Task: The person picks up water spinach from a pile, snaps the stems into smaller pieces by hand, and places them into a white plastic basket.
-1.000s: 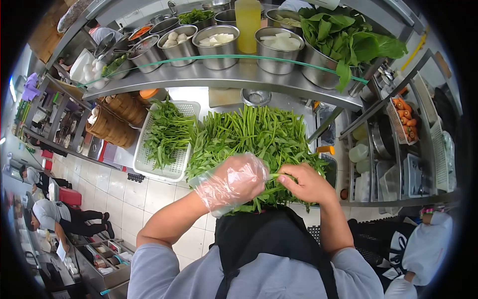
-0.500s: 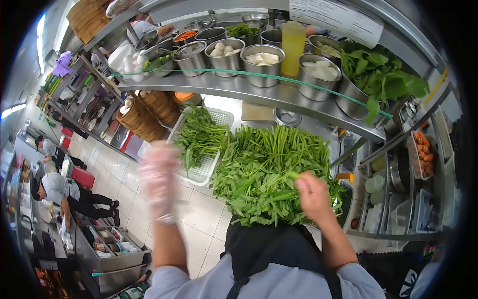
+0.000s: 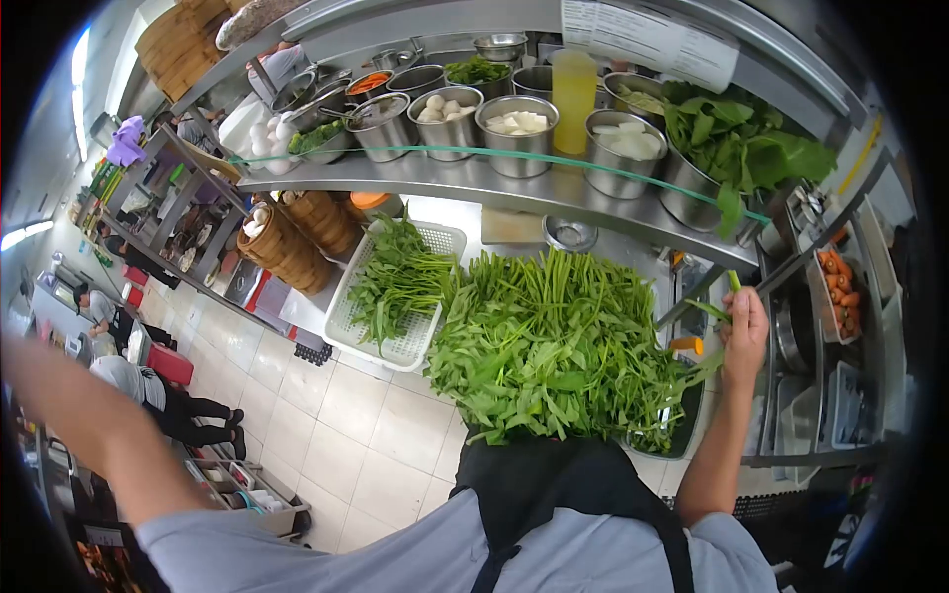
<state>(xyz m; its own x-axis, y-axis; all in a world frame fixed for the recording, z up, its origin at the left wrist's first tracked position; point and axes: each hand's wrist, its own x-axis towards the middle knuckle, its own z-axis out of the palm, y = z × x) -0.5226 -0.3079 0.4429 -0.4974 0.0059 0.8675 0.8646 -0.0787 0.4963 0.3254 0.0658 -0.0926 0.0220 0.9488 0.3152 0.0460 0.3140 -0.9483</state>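
My right hand (image 3: 745, 321) is closed around a green leafy stem (image 3: 714, 310), to the right of a large heap of leafy greens (image 3: 554, 346). Far out at the left edge, my left hand (image 3: 35, 381) is smeared by motion, its fingers hidden. A white perforated basket (image 3: 403, 348) holds a smaller bunch of greens (image 3: 395, 272) at the left of the heap. Under the heap's right side, the rim of a dark tray (image 3: 692, 425) shows.
Above the greens runs a metal shelf (image 3: 445, 181) with steel pots (image 3: 516, 148) and a yellow container (image 3: 573, 104). Bamboo steamers (image 3: 282, 259) stand at the left. A co-worker (image 3: 133, 381) is at a far-left counter. Carrots (image 3: 838, 287) sit on the right rack.
My left hand has swung far out to the left, away from the basket. My right hand has moved right and up from the heap, carrying the stem.
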